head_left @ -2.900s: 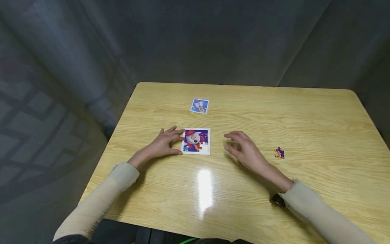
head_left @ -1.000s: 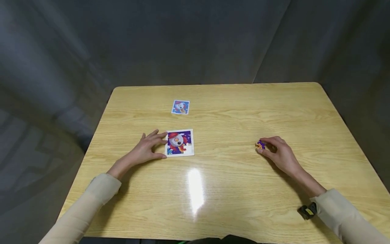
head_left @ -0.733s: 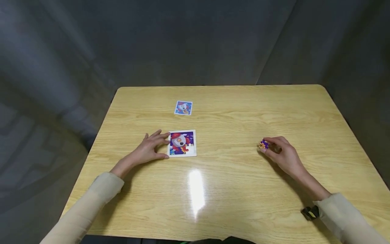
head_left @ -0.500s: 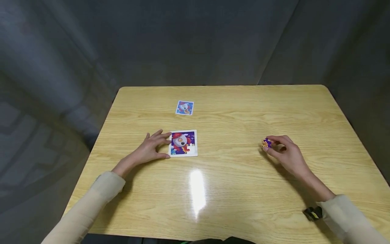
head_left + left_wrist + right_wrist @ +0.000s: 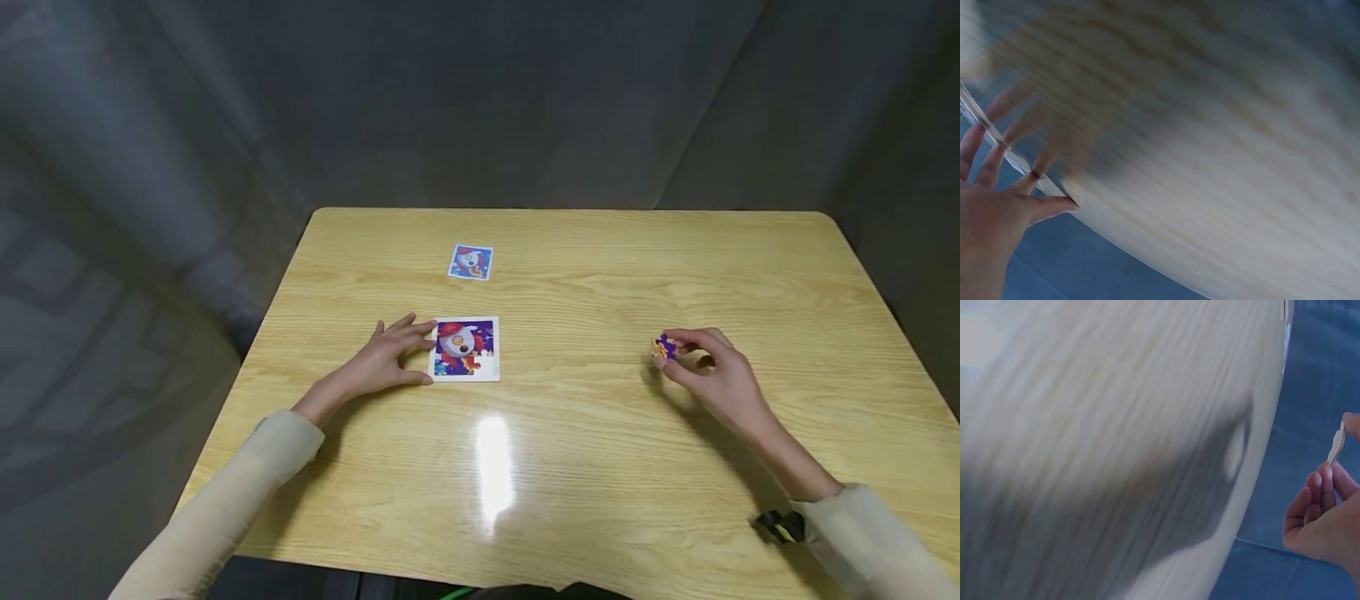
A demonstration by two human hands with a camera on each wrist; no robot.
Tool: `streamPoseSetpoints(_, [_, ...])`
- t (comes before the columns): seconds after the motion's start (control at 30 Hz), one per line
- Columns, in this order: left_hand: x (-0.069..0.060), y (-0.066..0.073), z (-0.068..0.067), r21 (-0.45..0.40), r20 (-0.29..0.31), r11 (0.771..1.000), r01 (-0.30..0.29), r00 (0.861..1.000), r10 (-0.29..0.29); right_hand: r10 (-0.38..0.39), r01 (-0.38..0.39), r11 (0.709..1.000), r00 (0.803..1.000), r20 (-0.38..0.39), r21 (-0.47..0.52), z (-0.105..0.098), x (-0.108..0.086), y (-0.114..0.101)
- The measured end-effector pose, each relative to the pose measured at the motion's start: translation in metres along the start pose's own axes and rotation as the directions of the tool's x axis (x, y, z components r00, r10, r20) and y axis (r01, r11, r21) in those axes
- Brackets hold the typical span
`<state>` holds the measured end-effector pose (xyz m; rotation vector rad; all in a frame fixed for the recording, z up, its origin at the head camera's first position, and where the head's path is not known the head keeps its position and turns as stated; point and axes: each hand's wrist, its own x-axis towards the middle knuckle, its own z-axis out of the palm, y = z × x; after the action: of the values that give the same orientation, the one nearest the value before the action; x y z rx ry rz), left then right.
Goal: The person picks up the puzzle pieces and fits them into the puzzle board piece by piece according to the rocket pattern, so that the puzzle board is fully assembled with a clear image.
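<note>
A square jigsaw tray (image 5: 488, 368) with a white border lies on the table, filled with a cartoon picture except for a bare white gap at its lower right. My left hand (image 5: 382, 364) touches the tray's left edge, fingers spread and thumb near the lower corner; the left wrist view shows this hand (image 5: 991, 215) along the edge. Well to the right, my right hand (image 5: 723, 379) pinches a purple and orange puzzle piece (image 5: 664, 347) between thumb and fingers, above the tabletop. In the right wrist view the piece (image 5: 1336, 447) appears edge-on, pale and thin.
Behind the tray lies a small square picture card (image 5: 471, 262) with a similar cartoon. The wooden table (image 5: 585, 467) has rounded far corners, and a bright reflection shows in front of the tray. Dark grey curtains (image 5: 495, 100) hang behind and at the left.
My right hand has moved right from beside the tray, taken the puzzle piece from the table and raised it slightly. The left hand stays at the tray's edge. The head view has shifted.
</note>
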<state>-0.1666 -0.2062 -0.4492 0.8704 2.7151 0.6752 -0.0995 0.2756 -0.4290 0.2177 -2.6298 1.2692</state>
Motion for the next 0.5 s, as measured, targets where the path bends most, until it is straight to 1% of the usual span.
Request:
streamPoseSetpoints(0.27, [0.000, -0.002, 0.001, -0.005, -0.016, 1.000, -0.015, 1.000, 0.015, -0.037, 0.038, 0.999, 0.998, 0.046, -0.026, 0.015, 0.010, -0.013])
streamPoseSetpoints(0.5, [0.001, -0.001, 0.001, -0.003, -0.007, 1.000, -0.008, 1.000, 0.008, -0.071, 0.071, 0.997, 0.996, 0.063, -0.001, 0.027, 0.019, -0.024])
